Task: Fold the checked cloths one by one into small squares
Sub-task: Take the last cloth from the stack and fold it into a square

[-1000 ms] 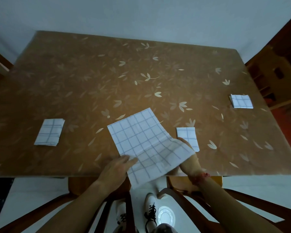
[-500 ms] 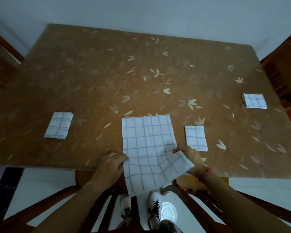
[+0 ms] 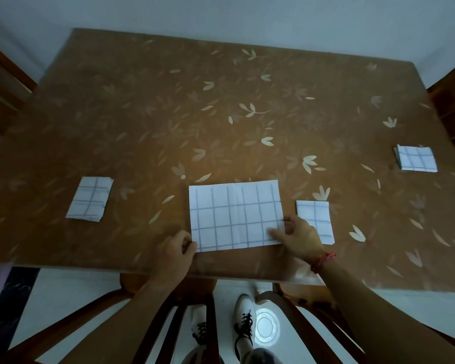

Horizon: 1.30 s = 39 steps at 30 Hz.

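Note:
A white checked cloth (image 3: 234, 215), folded in half into a wide rectangle, lies flat near the table's front edge. My left hand (image 3: 174, 254) pinches its near left corner. My right hand (image 3: 297, 236) presses fingers on its near right corner. A small folded checked square (image 3: 317, 219) sits just right of it, partly under my right hand. Another folded square (image 3: 90, 198) lies at the left, and a third (image 3: 416, 158) at the far right.
The table (image 3: 221, 114) has a brown leaf-patterned cover and reaches to a pale wall behind. Wooden chairs (image 3: 449, 106) stand at both sides, and chair frames and my shoes (image 3: 243, 321) show below the front edge.
The cloth's near half, which hung over the table edge, has been folded up onto the far half. It now lies flat as a shorter rectangle, both hands at its near corners.

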Available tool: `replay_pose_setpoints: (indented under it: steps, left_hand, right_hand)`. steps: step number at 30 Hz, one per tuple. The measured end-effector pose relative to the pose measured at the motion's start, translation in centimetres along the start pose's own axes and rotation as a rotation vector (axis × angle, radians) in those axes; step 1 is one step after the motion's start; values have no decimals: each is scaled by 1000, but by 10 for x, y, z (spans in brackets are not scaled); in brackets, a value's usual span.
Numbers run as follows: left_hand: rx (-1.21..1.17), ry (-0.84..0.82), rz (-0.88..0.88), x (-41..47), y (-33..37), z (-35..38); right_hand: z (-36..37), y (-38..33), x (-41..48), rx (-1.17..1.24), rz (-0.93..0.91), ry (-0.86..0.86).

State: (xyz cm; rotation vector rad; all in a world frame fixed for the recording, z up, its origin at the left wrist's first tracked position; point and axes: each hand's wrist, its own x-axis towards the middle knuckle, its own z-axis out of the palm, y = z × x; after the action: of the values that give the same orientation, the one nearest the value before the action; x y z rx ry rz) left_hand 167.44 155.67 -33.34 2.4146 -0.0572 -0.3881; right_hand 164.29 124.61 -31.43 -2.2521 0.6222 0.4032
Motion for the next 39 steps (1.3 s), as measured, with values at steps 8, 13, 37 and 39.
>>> replay_pose_setpoints:
  steps: [8, 13, 37, 39]
  left_hand:
    - [41, 13, 5, 2, 0, 4]
    - [117, 94, 157, -3, 5, 5]
    - [527, -113, 580, -46, 21, 49]
    - [528, -121, 560, -46, 18, 49]
  right_hand:
    - [4, -3, 2, -18, -3, -10]
    - [4, -10, 1, -110, -40, 101]
    - [100, -16, -70, -709, -723, -62]
    - [106, -19, -69, -693, -721, -68]
